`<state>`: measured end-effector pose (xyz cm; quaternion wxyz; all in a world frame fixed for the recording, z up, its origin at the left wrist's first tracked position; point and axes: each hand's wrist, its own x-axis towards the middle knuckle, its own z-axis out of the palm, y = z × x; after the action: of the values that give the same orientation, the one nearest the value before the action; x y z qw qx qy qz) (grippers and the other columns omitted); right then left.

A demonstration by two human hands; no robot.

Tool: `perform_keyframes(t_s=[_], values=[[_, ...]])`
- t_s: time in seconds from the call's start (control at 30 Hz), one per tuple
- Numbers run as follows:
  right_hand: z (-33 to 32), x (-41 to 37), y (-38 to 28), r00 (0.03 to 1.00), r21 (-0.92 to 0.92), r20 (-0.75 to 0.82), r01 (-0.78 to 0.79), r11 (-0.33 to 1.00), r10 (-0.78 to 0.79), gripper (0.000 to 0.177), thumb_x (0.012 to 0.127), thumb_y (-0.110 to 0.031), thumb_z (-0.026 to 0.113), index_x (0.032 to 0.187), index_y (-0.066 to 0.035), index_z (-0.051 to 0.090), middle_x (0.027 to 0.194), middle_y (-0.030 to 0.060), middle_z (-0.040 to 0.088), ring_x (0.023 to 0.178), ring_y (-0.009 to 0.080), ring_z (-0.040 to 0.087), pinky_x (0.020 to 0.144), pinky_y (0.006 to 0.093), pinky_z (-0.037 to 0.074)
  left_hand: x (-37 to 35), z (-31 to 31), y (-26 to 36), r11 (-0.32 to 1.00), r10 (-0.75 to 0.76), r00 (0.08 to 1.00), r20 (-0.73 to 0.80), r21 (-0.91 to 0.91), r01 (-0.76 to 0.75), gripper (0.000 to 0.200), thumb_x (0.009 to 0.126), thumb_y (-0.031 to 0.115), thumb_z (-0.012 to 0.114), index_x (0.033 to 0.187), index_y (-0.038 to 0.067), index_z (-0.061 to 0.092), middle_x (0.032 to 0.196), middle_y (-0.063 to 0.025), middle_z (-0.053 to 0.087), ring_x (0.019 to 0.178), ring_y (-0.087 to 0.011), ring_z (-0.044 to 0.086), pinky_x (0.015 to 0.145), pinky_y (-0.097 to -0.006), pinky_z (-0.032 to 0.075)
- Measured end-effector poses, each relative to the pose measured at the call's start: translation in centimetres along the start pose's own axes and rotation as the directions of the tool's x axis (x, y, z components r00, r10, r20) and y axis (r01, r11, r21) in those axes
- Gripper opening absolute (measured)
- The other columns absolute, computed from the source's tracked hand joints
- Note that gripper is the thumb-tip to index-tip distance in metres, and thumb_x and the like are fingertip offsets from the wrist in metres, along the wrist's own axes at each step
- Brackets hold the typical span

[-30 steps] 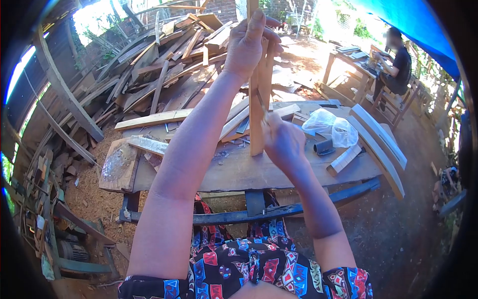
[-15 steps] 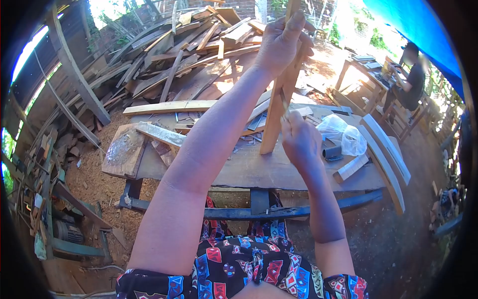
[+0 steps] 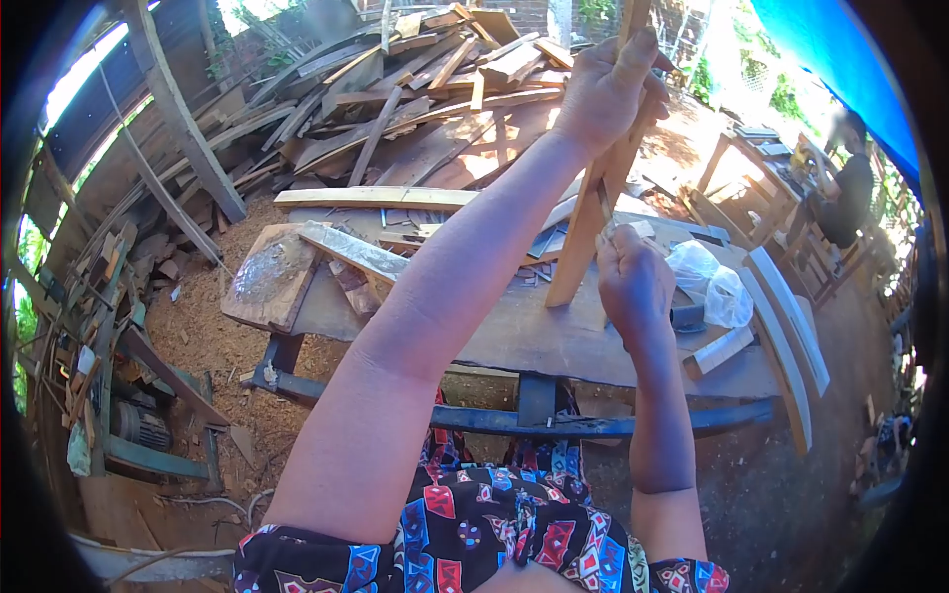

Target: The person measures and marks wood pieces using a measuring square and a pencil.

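Note:
My left hand (image 3: 615, 91) is closed around the upper part of a long wooden board (image 3: 581, 242), held upright and leaning, its lower end at the workbench top (image 3: 474, 331). To the right of the board, my right hand (image 3: 635, 277) is closed on a thin, narrow tool (image 3: 605, 203). The tool points up along the board's face and seems to touch it; its exact kind is hard to make out. Beside my right hand lie a clear plastic bag (image 3: 714, 285) and a dark tube-like piece (image 3: 687, 317).
Curved wooden pieces (image 3: 781, 346) lean over the bench's right end; a short wooden block (image 3: 719, 352) lies nearby. A thick wood slab (image 3: 267, 282) sits at the left end. Behind is a large scrap-wood pile (image 3: 395, 119). Far right, another person (image 3: 845, 188) sits at a table.
The whole view has shifted, so everything appears farther right. My right hand sits slightly lower relative to the board. Both grips stay the same.

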<state>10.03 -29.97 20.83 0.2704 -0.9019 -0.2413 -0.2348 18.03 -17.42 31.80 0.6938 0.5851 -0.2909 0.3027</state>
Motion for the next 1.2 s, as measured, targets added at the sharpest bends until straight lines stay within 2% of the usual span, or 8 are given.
perform_keyframes(t_s=[0.27, 0.5, 0.6, 0.67, 0.73, 0.83, 1.03, 1.2], values=[[-1.2, -8.2, 0.5, 0.998, 0.109, 0.065, -0.033, 0.994, 0.026, 0.015, 0.087, -0.015, 0.055, 0.078, -0.004, 0.050, 0.061, 0.0183, 0.059, 0.057, 0.0371, 0.060, 0.050, 0.0444, 0.044, 0.8, -3.5, -0.8, 0.996, 0.025, 1.000, -0.012, -0.084, -0.026, 0.061, 0.088, 0.062, 0.049, 0.090, 0.002, 0.061, 0.060, -0.0073, 0.062, 0.056, -0.0137, 0.063, 0.055, -0.0265, 0.051], [0.7, 0.5, -0.5, 0.998, -0.008, -0.032, 0.053, 0.999, -0.054, 0.019, 0.090, -0.021, 0.051, 0.081, -0.005, 0.055, 0.062, 0.0188, 0.060, 0.063, 0.0379, 0.062, 0.060, 0.0480, 0.046, -0.5, -1.7, 1.2, 0.999, 0.053, 0.998, 0.023, 0.002, -0.053, 0.062, 0.089, 0.061, 0.048, 0.092, 0.000, 0.059, 0.063, -0.0064, 0.063, 0.058, -0.0136, 0.063, 0.058, -0.0267, 0.051], [0.4, -0.6, -1.1, 0.999, 0.021, -0.007, 0.034, 0.999, -0.034, 0.017, 0.089, -0.020, 0.052, 0.083, -0.004, 0.055, 0.062, 0.0188, 0.059, 0.062, 0.0373, 0.061, 0.057, 0.0477, 0.045, -0.3, -2.2, 0.9, 0.995, 0.084, 0.995, 0.058, 0.052, -0.087, 0.063, 0.091, 0.060, 0.045, 0.092, -0.001, 0.059, 0.064, -0.0067, 0.064, 0.059, -0.0137, 0.062, 0.061, -0.0269, 0.051], [-0.6, -4.1, -1.0, 0.992, -0.006, 0.129, 0.000, 1.000, 0.001, 0.016, 0.089, -0.019, 0.052, 0.084, -0.004, 0.054, 0.062, 0.0187, 0.059, 0.061, 0.0363, 0.062, 0.055, 0.0477, 0.045, 0.7, -3.2, -0.3, 0.999, -0.008, 0.999, -0.034, -0.048, 0.006, 0.058, 0.089, 0.058, 0.051, 0.090, 0.001, 0.059, 0.061, -0.0073, 0.062, 0.056, -0.0139, 0.063, 0.052, -0.0265, 0.051], [-0.7, -7.9, -0.3, 0.993, 0.039, 0.117, 0.001, 0.999, -0.006, 0.015, 0.088, -0.018, 0.053, 0.083, -0.004, 0.052, 0.062, 0.0183, 0.059, 0.060, 0.0356, 0.062, 0.054, 0.0475, 0.044, 1.0, -4.4, -0.8, 0.992, 0.018, 0.999, -0.050, -0.121, -0.024, 0.059, 0.089, 0.059, 0.050, 0.091, 0.000, 0.059, 0.062, -0.0081, 0.063, 0.056, -0.0146, 0.063, 0.053, -0.0263, 0.051], [-1.7, -7.7, -0.1, 0.989, 0.060, 0.145, -0.021, 0.998, 0.013, 0.016, 0.088, -0.019, 0.053, 0.082, -0.004, 0.052, 0.062, 0.0185, 0.059, 0.061, 0.0360, 0.062, 0.055, 0.0477, 0.044, 0.5, -4.8, -0.4, 0.990, 0.136, 0.990, -0.025, -0.032, -0.137, 0.063, 0.088, 0.063, 0.047, 0.090, 0.001, 0.060, 0.062, -0.0058, 0.063, 0.056, -0.0128, 0.062, 0.056, -0.0254, 0.050], [0.6, 0.3, -0.5, 0.997, -0.056, -0.044, 0.054, 0.997, -0.056, 0.016, 0.088, -0.019, 0.051, 0.082, -0.004, 0.054, 0.061, 0.0187, 0.059, 0.061, 0.0371, 0.061, 0.057, 0.0474, 0.046, -0.6, -1.0, 1.2, 0.996, 0.080, 0.995, 0.061, 0.041, -0.083, 0.060, 0.092, 0.058, 0.045, 0.092, 0.000, 0.058, 0.061, -0.0060, 0.063, 0.059, -0.0124, 0.060, 0.061, -0.0269, 0.050], [-0.5, -3.6, 0.2, 1.000, 0.029, 0.021, -0.021, 0.999, 0.020, 0.017, 0.089, -0.019, 0.051, 0.082, -0.004, 0.053, 0.062, 0.0185, 0.060, 0.059, 0.0377, 0.061, 0.055, 0.0470, 0.045, -0.7, -0.1, 1.2, 0.998, 0.034, 0.995, 0.097, 0.050, -0.039, 0.060, 0.091, 0.059, 0.045, 0.092, 0.001, 0.059, 0.061, -0.0052, 0.062, 0.058, -0.0110, 0.059, 0.061, -0.0266, 0.049]])
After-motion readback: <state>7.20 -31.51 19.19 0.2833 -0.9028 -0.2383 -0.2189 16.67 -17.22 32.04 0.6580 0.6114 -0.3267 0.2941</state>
